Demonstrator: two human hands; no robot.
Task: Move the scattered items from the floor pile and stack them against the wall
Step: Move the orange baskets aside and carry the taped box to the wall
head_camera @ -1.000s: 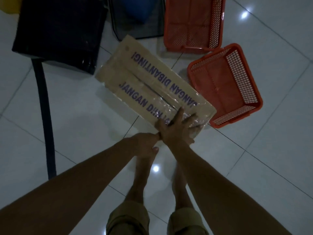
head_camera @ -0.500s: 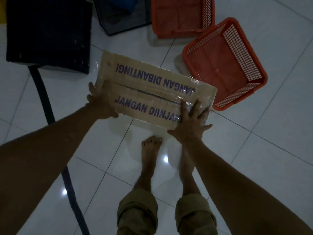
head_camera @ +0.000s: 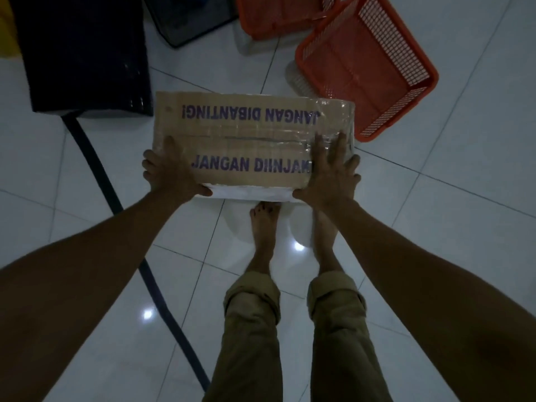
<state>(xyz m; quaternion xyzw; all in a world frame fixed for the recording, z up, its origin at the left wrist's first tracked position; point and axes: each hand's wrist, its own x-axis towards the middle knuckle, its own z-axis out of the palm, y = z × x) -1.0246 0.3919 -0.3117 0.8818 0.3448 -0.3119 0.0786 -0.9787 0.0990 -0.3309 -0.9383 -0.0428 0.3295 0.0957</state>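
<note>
A taped cardboard box point(head_camera: 249, 134) with purple lettering hangs above the white floor, lifted level in front of me. My left hand point(head_camera: 171, 172) grips its near left corner, fingers over the top and thumb under the near edge. My right hand point(head_camera: 329, 172) grips the near right corner the same way, fingers spread across the clear tape. Two orange mesh baskets lie on the floor beyond: one point(head_camera: 365, 65) tilted at the right, another point(head_camera: 278, 13) at the top edge.
A black box point(head_camera: 84, 53) sits on the floor at the upper left, with a dark wire basket point(head_camera: 188, 21) beside it. A dark strap point(head_camera: 95, 169) runs across the tiles on the left. My bare feet point(head_camera: 265, 227) stand under the box.
The box has come off the floor and turned square to me. My left hand moved from beside the right hand to the box's left corner. The view has shifted closer over the baskets.
</note>
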